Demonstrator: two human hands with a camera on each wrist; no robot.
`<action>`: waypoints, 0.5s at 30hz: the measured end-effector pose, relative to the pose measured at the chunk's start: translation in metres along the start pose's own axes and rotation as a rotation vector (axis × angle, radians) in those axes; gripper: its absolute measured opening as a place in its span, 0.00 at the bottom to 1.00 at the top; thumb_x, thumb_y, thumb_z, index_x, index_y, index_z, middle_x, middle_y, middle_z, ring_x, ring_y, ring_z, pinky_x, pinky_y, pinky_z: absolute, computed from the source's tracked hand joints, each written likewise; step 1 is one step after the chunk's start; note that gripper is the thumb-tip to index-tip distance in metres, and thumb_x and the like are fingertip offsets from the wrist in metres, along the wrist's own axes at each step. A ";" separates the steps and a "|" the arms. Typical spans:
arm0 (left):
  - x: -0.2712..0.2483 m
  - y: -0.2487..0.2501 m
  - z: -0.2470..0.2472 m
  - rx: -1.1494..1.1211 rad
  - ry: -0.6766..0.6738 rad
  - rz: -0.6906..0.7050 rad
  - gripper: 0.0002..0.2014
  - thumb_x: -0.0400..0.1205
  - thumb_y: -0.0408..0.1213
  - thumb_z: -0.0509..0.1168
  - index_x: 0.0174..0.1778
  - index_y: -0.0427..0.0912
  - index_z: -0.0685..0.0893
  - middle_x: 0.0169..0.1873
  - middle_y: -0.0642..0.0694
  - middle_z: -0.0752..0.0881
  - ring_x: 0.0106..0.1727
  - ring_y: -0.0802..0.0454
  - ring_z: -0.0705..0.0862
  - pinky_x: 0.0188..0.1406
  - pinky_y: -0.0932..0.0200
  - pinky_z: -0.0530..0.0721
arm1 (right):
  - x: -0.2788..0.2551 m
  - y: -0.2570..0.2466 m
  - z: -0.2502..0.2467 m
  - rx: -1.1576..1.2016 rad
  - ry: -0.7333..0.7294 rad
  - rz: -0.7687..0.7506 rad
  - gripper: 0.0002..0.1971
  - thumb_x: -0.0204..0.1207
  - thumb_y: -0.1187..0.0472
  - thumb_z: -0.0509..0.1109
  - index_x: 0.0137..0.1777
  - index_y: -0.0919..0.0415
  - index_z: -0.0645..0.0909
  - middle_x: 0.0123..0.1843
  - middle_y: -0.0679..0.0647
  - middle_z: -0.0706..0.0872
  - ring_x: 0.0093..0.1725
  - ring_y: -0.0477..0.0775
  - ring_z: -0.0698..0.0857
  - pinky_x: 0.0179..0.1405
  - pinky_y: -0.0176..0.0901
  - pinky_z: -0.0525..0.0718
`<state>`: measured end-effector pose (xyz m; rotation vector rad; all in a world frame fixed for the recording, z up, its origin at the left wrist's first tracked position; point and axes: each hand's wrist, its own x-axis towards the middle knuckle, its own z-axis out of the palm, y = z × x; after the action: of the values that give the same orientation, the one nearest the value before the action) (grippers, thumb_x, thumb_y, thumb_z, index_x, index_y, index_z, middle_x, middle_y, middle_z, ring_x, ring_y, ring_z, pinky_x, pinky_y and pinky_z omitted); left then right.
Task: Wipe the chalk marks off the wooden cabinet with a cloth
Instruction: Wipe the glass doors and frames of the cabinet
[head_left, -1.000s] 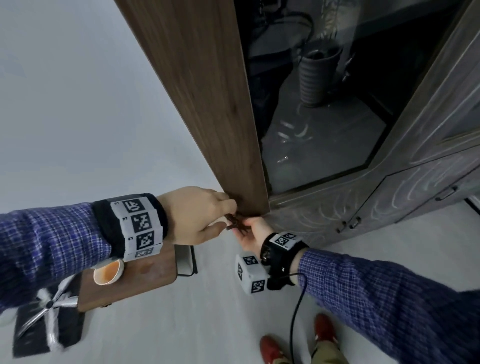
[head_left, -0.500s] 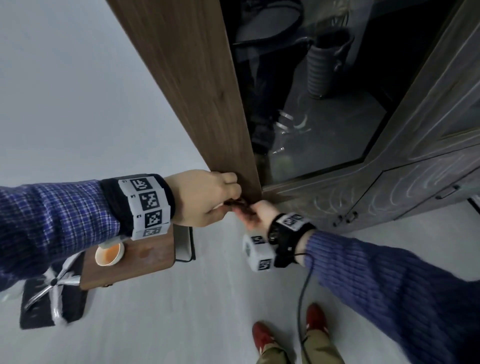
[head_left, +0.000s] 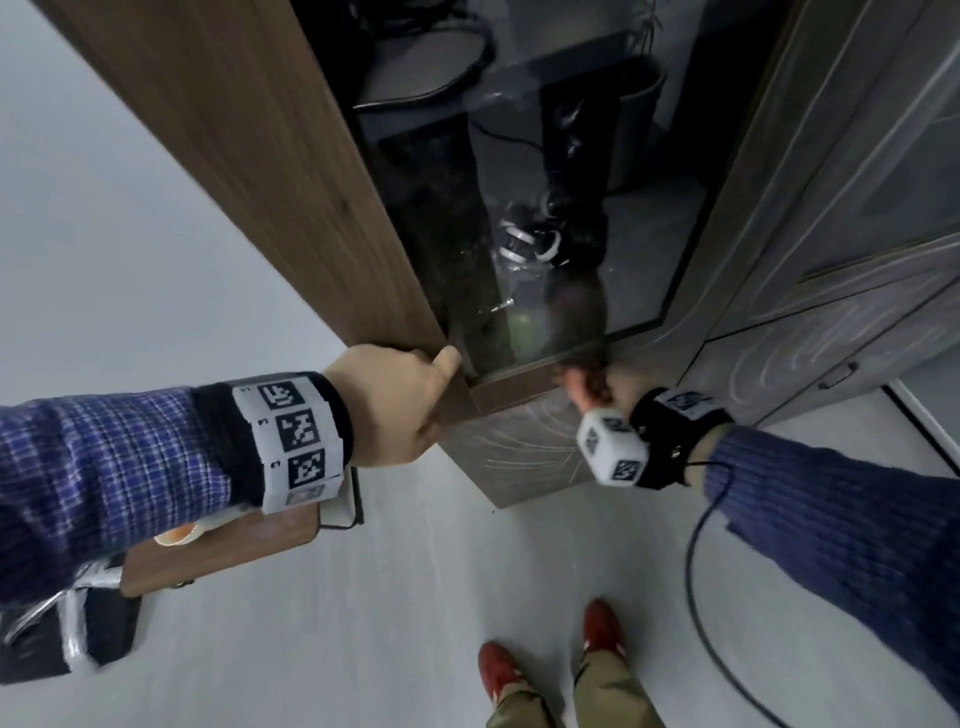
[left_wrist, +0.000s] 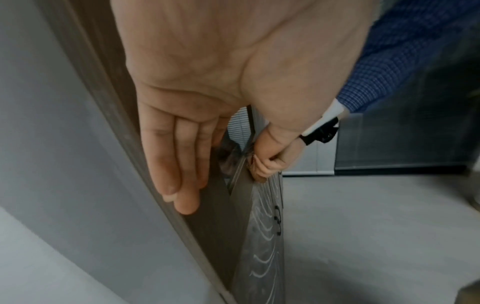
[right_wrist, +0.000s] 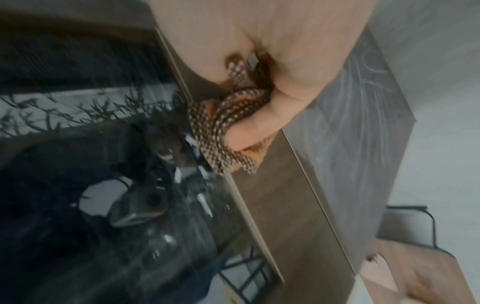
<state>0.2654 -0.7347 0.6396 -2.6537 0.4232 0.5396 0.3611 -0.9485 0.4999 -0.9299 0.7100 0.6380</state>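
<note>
Left hand (head_left: 395, 400) flat, fingers straight against cabinet (head_left: 270, 171) side edge, likely bracing it. Right hand (head_left: 602, 384) grips bunched cloth (right_wrist: 228, 127) on the ledge below the glass; chalk marks (head_left: 524, 447) on lower panel not yet wiped

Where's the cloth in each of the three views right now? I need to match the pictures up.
Head: the cloth is right of centre, bunched in the right hand against the cabinet's lower rail.
Left wrist: cloth at centre, small, under the right hand's fingers.
Right wrist: cloth at centre, checked, in the hand's grip.
Shared landmark: the chalk marks on the panel below the rail.
</note>
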 end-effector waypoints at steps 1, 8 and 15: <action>0.002 0.002 -0.001 0.032 -0.007 0.010 0.28 0.86 0.51 0.55 0.78 0.43 0.59 0.51 0.46 0.84 0.48 0.41 0.86 0.44 0.50 0.85 | 0.005 0.013 0.009 -0.052 -0.035 0.060 0.12 0.87 0.73 0.52 0.44 0.67 0.74 0.21 0.56 0.87 0.23 0.48 0.88 0.29 0.34 0.86; 0.006 0.006 -0.003 0.121 -0.010 -0.012 0.32 0.87 0.49 0.53 0.86 0.46 0.54 0.61 0.47 0.85 0.57 0.43 0.86 0.53 0.52 0.84 | 0.035 0.013 0.007 0.101 -0.130 0.213 0.18 0.84 0.77 0.50 0.42 0.81 0.81 0.29 0.75 0.82 0.19 0.64 0.85 0.14 0.40 0.82; 0.013 0.018 -0.017 0.202 -0.107 -0.016 0.27 0.88 0.47 0.54 0.83 0.45 0.61 0.57 0.48 0.86 0.55 0.46 0.86 0.50 0.55 0.82 | 0.024 -0.076 -0.065 0.049 0.101 -0.068 0.09 0.72 0.79 0.65 0.44 0.65 0.75 0.20 0.53 0.86 0.33 0.49 0.87 0.27 0.33 0.85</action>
<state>0.2755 -0.7601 0.6425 -2.4213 0.4014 0.5977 0.4155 -1.0360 0.4916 -0.9421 0.7778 0.5139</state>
